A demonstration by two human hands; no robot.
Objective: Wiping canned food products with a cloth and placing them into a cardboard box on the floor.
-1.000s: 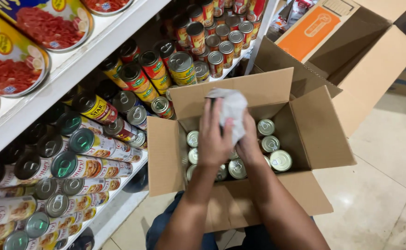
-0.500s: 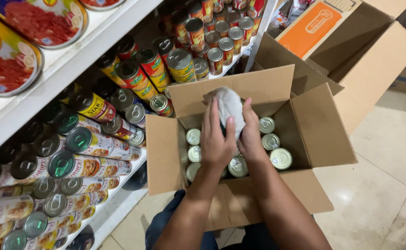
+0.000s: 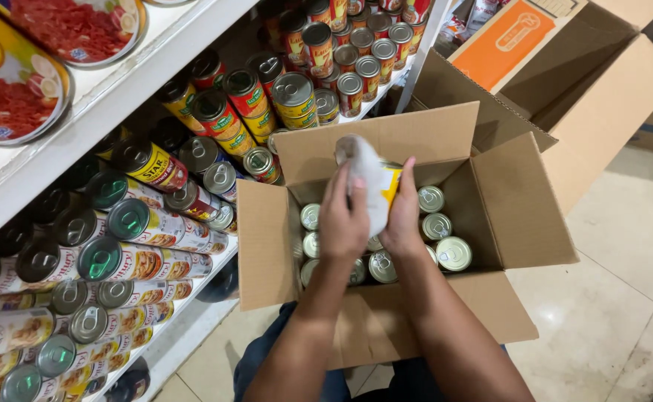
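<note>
White cloth [image 3: 365, 173] and can [image 3: 390, 184] between closed fingers [image 3: 353, 195]

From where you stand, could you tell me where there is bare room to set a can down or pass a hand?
The pale tiled floor right of the open cardboard box is bare. Inside the box, the cans fill the bottom, with room only above them. The shelves are packed with tins. Both hands, left hand and right hand, hold a cloth-wrapped can over the box.

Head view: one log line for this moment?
left hand: on cloth | right hand: holds can | cloth: wrapped over can | position: above open box of cans | beside: stocked shelf
</note>
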